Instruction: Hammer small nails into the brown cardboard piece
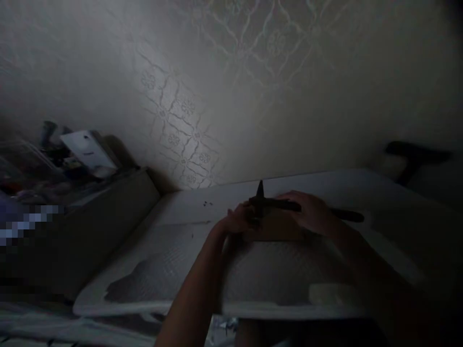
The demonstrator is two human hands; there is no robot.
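A dark hammer (349, 215) lies across the middle of the view, its pointed head upright at the left end. My right hand (309, 209) is closed round the handle, part of which sticks out to the right. Beside the hammer head, my left hand (240, 219) has its fingers bent together over a brown board (277, 229); what those fingers hold is too dark to make out. The board rests on a pale covered table (173, 241). Several tiny dark pieces (207, 204) lie on the table to the left of my hands.
Behind the table rises a patterned wall (235, 111). At the left, a cabinet (119, 217) carries a white box (88, 148) and assorted clutter. A dark T-shaped object (412, 156) stands at the far right. The table's front edge (267, 310) runs below my forearms.
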